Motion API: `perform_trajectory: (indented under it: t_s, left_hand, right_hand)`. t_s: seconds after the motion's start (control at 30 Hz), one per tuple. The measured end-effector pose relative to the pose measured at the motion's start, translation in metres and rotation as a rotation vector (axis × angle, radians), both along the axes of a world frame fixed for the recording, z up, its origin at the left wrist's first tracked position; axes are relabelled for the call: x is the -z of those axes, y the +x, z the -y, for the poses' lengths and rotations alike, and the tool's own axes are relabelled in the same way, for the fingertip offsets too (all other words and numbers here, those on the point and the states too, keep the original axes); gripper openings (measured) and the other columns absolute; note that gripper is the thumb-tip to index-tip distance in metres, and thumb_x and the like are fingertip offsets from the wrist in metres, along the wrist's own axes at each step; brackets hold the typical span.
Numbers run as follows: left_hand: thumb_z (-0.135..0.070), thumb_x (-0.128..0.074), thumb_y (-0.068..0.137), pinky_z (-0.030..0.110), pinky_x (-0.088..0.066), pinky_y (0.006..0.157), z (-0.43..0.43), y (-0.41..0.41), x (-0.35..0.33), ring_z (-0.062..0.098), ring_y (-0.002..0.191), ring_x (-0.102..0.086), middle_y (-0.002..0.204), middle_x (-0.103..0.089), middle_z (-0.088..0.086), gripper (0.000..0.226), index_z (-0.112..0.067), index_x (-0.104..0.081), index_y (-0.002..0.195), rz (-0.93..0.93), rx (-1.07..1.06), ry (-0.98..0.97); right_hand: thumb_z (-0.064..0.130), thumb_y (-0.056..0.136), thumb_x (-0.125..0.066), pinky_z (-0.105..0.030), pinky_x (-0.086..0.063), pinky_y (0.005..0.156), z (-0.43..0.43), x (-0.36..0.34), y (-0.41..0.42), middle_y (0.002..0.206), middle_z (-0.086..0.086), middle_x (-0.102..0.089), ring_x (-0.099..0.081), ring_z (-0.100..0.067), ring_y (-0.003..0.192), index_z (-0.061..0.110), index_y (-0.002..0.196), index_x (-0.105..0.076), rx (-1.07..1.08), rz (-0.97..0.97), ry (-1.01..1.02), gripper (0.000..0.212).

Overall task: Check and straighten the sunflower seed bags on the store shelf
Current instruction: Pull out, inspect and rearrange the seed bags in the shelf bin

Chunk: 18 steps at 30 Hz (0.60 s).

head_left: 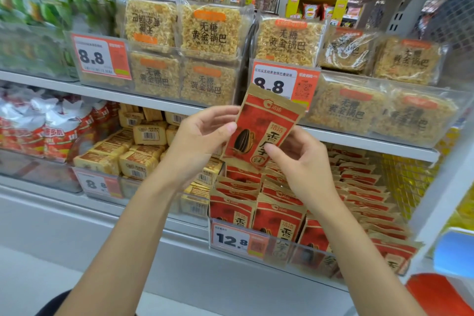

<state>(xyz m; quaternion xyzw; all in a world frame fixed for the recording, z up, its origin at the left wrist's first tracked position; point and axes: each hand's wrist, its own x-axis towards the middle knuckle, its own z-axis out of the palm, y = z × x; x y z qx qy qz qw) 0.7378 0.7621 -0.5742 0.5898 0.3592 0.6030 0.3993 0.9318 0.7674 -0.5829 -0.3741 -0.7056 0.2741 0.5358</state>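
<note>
Seed bag rows [295,202] on the lower shelf: front ones upright, right rows slumped back, so straightening looks mostly left. One sunflower seed bag [266,128] is up for checking, tilted, left hand [202,136] pinching its left edge, right hand [297,159] pinching its lower right.

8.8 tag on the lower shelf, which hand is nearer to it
Left. The left hand is up and right of the tag; the right hand is farther right, beyond the held bag.
</note>
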Motion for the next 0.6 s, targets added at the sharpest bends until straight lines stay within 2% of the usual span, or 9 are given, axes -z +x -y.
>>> perform_trajectory:
  t_s: [0.1,0.2,0.3,0.4,0.5,0.6]
  left_hand:
    - [-0.008,-0.06,0.094,0.036,-0.059,0.086,-0.004,0.001,0.011,0.017,0.102,-0.069,0.107,-0.072,0.001,0.023,-0.023,-0.067,0.11,-0.017,-0.006,-0.097]
    - [-0.013,-0.064,0.094,0.024,-0.058,0.082,-0.008,-0.001,0.021,0.009,0.096,-0.069,0.103,-0.072,-0.002,0.019,-0.027,-0.069,0.104,-0.225,-0.063,-0.134]
    - [-0.015,-0.067,0.092,0.01,-0.052,0.073,-0.009,-0.007,0.023,-0.002,0.086,-0.068,0.095,-0.074,-0.008,0.015,-0.024,-0.071,0.102,-0.366,-0.113,-0.127]
    - [-0.01,-0.067,0.091,0.015,-0.054,0.08,-0.013,-0.013,0.022,0.003,0.09,-0.07,0.096,-0.076,-0.008,0.019,-0.023,-0.072,0.104,-0.407,-0.125,-0.129]
    - [-0.009,-0.068,0.091,0.028,-0.055,0.09,-0.018,-0.015,0.022,0.007,0.095,-0.07,0.1,-0.076,-0.008,0.023,-0.019,-0.073,0.111,-0.457,-0.141,-0.132]
    - [-0.019,-0.069,0.091,0.027,-0.053,0.087,-0.021,-0.019,0.022,0.003,0.096,-0.069,0.098,-0.076,-0.011,0.025,-0.025,-0.071,0.116,-0.534,-0.122,-0.167]
  right_hand:
    - [0.014,0.09,-0.069,-0.022,-0.051,0.091,-0.005,0.009,0.001,0.109,0.018,-0.07,-0.063,0.005,0.103,0.024,0.119,-0.066,0.027,0.124,-0.053,0.031]
    - [0.023,0.09,-0.069,-0.025,-0.049,0.094,-0.011,0.014,0.004,0.109,0.022,-0.069,-0.061,0.007,0.104,0.031,0.117,-0.065,0.028,0.28,-0.167,0.029]
    - [0.032,0.091,-0.066,-0.026,-0.052,0.091,-0.012,0.015,0.003,0.109,0.019,-0.068,-0.063,0.004,0.097,0.032,0.121,-0.059,0.025,0.229,-0.172,0.03]
    - [0.028,0.093,-0.064,-0.019,-0.051,0.086,-0.012,0.013,-0.004,0.108,0.018,-0.066,-0.062,0.002,0.096,0.033,0.122,-0.053,0.056,0.186,-0.065,0.031]
    - [0.025,0.094,-0.063,-0.031,-0.054,0.088,-0.014,0.014,-0.009,0.105,0.016,-0.069,-0.064,0.0,0.098,0.022,0.123,-0.061,0.106,0.26,0.063,0.029]
    - [0.024,0.094,-0.064,-0.03,-0.055,0.076,-0.018,0.012,-0.006,0.1,0.015,-0.068,-0.065,-0.001,0.083,0.028,0.12,-0.055,0.112,0.346,0.028,0.028]
